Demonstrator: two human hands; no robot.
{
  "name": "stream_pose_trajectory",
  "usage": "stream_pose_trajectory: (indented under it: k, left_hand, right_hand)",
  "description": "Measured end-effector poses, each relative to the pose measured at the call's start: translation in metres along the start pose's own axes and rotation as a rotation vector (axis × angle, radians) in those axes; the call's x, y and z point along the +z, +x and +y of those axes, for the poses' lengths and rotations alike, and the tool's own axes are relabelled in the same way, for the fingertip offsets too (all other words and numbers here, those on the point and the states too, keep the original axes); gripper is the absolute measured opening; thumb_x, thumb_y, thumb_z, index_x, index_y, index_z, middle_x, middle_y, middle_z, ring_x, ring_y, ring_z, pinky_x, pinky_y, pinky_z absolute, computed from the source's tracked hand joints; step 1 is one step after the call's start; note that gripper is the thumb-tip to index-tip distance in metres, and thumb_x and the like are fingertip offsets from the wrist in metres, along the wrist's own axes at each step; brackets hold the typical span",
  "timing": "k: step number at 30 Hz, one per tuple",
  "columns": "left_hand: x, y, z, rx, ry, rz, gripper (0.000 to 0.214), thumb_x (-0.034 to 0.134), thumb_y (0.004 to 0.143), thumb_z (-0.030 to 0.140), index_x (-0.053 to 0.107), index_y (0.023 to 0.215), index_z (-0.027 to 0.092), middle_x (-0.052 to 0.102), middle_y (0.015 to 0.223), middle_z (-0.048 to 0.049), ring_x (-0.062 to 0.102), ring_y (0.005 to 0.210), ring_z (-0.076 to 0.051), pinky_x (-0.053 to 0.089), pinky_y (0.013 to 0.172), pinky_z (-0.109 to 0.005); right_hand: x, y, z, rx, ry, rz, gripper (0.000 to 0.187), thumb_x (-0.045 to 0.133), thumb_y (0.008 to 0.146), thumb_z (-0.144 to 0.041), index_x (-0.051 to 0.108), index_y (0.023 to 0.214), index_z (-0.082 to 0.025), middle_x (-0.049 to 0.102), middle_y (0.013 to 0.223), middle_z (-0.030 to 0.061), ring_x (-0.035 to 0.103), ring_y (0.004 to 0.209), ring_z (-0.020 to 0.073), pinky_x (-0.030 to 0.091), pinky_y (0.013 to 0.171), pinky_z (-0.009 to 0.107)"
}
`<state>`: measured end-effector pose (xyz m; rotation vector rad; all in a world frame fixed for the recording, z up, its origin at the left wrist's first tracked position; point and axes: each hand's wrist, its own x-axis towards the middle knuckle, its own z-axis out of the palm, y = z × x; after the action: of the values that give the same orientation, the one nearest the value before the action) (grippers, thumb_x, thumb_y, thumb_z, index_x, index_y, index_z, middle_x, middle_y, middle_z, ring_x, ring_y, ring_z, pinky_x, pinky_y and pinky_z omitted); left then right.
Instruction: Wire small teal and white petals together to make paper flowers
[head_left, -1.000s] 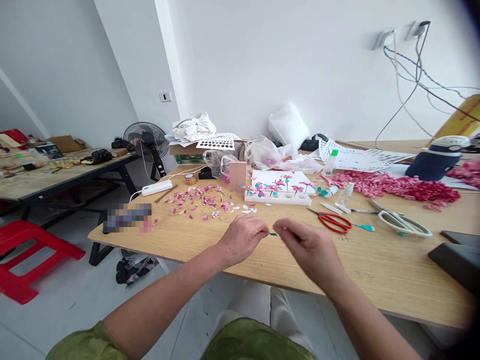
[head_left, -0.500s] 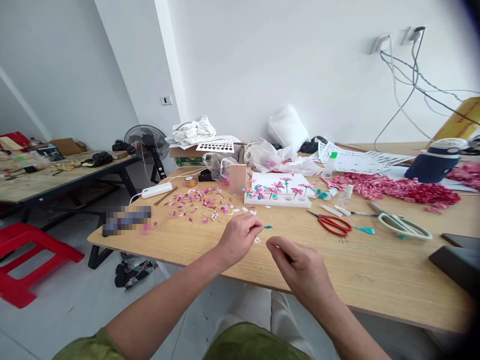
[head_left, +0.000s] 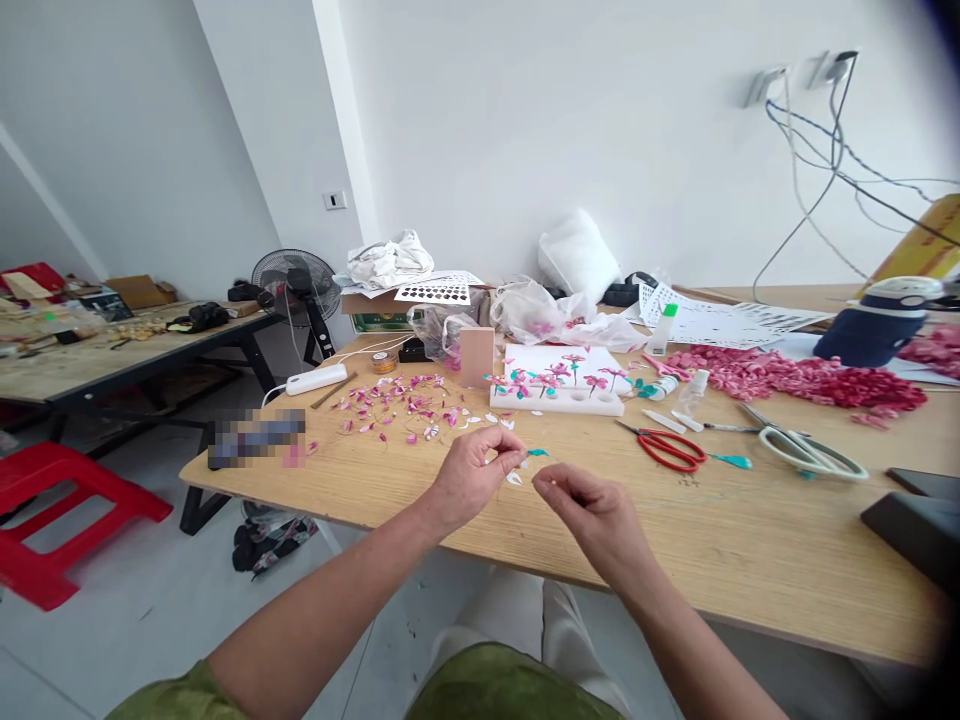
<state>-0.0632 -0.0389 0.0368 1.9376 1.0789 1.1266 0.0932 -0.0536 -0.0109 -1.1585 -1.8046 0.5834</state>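
Note:
Over the front of the wooden table, my left hand (head_left: 476, 470) is closed in a pinch at the base of a small teal leaf-shaped piece (head_left: 538, 452), which sticks out past the fingertips to the right. Just beside it, my right hand (head_left: 596, 510) has thumb and forefinger pressed together. Whatever those fingers hold is too fine to make out; a faint thin line shows near them on the table side. The two hands are a short gap apart. Below and behind them lie small white petal-shaped pieces (head_left: 514, 479).
Pink petals on thin stems (head_left: 397, 405) are scattered to the left. Behind stands a white foam holder (head_left: 559, 404) with pink and teal flowers. Red-handled scissors (head_left: 670, 450), larger pale-handled scissors (head_left: 810, 455), small bottles (head_left: 662, 330) and pink bundles (head_left: 787, 378) lie to the right.
Both hands stay close together. My right hand has turned a little and its fingertips have risen slightly. More of the teal piece shows beside my left fingertips. The view has shifted slightly.

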Motion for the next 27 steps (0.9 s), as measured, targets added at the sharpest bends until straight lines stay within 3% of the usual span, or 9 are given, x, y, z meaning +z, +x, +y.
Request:
stream_pose_trajectory:
  k: [4,8,11,13,16,21,24,27]
  left_hand:
    - [0.002,0.002,-0.002,0.077,0.211,-0.014,0.013,0.047,0.076,0.019,0.055,0.066,0.015,0.057,0.066,-0.0006,0.05,0.066,-0.012,0.039,0.065,-0.024]
    - [-0.001,-0.001,0.007,0.173,0.304,-0.171,0.014,0.047,0.077,0.018,0.057,0.068,0.015,0.058,0.07,-0.002,0.051,0.07,-0.013,0.038,0.069,-0.025]
    - [-0.005,-0.005,0.013,0.126,0.15,-0.242,0.011,0.049,0.076,0.018,0.058,0.071,0.016,0.059,0.072,-0.0014,0.052,0.07,-0.012,0.039,0.069,-0.023]
    - [-0.006,-0.006,0.013,0.063,0.031,-0.198,0.01,0.05,0.075,0.02,0.058,0.07,0.015,0.058,0.07,-0.0008,0.051,0.069,-0.012,0.04,0.068,-0.023]
    - [-0.007,-0.006,0.009,0.002,-0.063,-0.099,0.013,0.051,0.075,0.023,0.056,0.069,0.014,0.056,0.066,-0.0004,0.051,0.067,-0.011,0.04,0.065,-0.022]
    - [-0.005,-0.001,0.001,0.049,0.15,-0.045,0.013,0.047,0.077,0.021,0.055,0.068,0.015,0.056,0.068,-0.0006,0.051,0.067,-0.012,0.04,0.064,-0.023]
    - [-0.004,0.0,0.003,0.166,0.365,-0.111,0.016,0.045,0.078,0.019,0.056,0.068,0.016,0.058,0.069,-0.0019,0.051,0.07,-0.013,0.038,0.067,-0.025]
    - [-0.005,-0.002,0.008,0.273,0.414,-0.245,0.017,0.044,0.079,0.018,0.058,0.07,0.015,0.06,0.071,-0.0032,0.051,0.073,-0.014,0.037,0.072,-0.026]
  right_hand:
    - [-0.009,-0.015,-0.023,-0.144,-0.252,0.049,0.021,0.042,0.08,-0.027,0.06,0.072,-0.019,0.052,0.054,-0.0012,0.04,0.047,0.0087,0.031,0.047,0.02]
    - [-0.037,0.006,-0.033,-0.167,-0.36,0.055,0.018,0.046,0.078,-0.026,0.061,0.07,-0.019,0.058,0.059,0.0003,0.046,0.051,0.0103,0.033,0.05,0.021]
    - [-0.045,0.025,-0.023,-0.091,-0.181,-0.077,0.019,0.048,0.077,-0.029,0.059,0.066,-0.019,0.057,0.06,-0.0006,0.047,0.055,0.0113,0.034,0.051,0.021]
    - [-0.039,0.03,-0.012,-0.053,-0.013,-0.128,0.021,0.048,0.077,-0.033,0.058,0.066,-0.017,0.055,0.061,-0.0006,0.047,0.057,0.0116,0.035,0.051,0.021]
    - [-0.02,0.019,-0.001,-0.014,0.053,-0.081,0.023,0.047,0.077,-0.036,0.057,0.067,-0.017,0.05,0.056,-0.0015,0.043,0.053,0.0109,0.034,0.049,0.021]
    - [-0.008,-0.014,-0.017,-0.124,-0.232,0.005,0.022,0.042,0.081,-0.03,0.059,0.071,-0.02,0.05,0.052,-0.0013,0.041,0.046,0.0096,0.031,0.046,0.02]
    - [-0.024,-0.015,-0.035,-0.199,-0.404,0.032,0.022,0.042,0.08,-0.027,0.06,0.07,-0.021,0.054,0.053,0.0005,0.042,0.046,0.0103,0.03,0.045,0.021]
    - [-0.044,0.0,-0.043,-0.208,-0.476,0.021,0.02,0.044,0.078,-0.027,0.06,0.068,-0.021,0.053,0.052,0.0001,0.041,0.045,0.0101,0.029,0.045,0.022]
